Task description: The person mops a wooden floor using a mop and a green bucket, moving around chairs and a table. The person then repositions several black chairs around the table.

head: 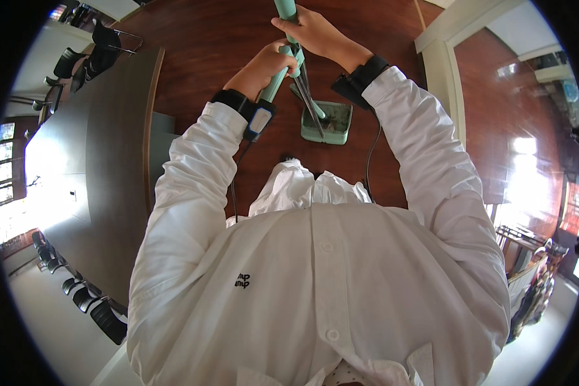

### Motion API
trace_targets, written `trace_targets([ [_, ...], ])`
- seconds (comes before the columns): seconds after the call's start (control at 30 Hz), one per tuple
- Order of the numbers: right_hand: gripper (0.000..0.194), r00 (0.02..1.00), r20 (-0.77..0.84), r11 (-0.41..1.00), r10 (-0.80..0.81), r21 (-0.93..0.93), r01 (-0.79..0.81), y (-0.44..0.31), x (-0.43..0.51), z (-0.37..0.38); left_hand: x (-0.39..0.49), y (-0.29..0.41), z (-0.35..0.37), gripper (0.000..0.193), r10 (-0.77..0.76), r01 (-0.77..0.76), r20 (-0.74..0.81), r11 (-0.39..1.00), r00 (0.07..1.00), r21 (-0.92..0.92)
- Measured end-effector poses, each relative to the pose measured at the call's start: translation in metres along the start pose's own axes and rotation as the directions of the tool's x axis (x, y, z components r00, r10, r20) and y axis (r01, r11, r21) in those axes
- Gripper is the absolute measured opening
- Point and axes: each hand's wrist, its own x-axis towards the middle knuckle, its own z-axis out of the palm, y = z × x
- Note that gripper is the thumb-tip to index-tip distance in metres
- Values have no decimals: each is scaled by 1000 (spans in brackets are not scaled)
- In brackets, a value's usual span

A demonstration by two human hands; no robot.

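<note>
My left hand (pixel 270 65) is closed around a mint-green grip (pixel 274 87), with its fingers by a green joint on the metal poles. Just above and to the right, my right hand (pixel 316 34) grasps another mint-green handle (pixel 286 9), its thumb across it. Thin metal poles (pixel 309 99) run down from the hands, close together and crossing. They reach a green dustpan (pixel 337 140) with a comb-toothed edge, on the floor in front of my feet. Dark debris (pixel 337 123) shows inside the pan. Which handle belongs to which pole I cannot tell.
A long dark table (pixel 120 120) stands on my left, with black chairs (pixel 103 48) beyond it. On my right is a pale frame (pixel 446 72) around a reflective panel. The floor (pixel 202 43) is reddish-brown wood. Cables (pixel 377 144) hang from both wrist devices.
</note>
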Motion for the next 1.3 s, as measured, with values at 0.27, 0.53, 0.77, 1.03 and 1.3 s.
trace_targets([
  [0.27,54,995,91,999,-32,-38,35,12,62,-19,41,-12,-28,56,77,-70,-82,994,994,85],
  [0.53,40,976,215,997,26,-76,-10,24,147,-34,100,10,-79,51,97,-86,-61,983,993,164],
  [0.77,56,982,169,989,-87,-106,106,37,212,-43,154,39,-122,54,133,-89,-117,941,984,325],
  [1.03,54,999,24,982,-41,-182,45,75,302,-35,250,53,-184,56,140,-97,-117,944,983,315],
  [1.3,61,995,65,987,-76,-136,85,126,431,-56,362,96,-256,45,97,-41,-184,958,978,285],
])
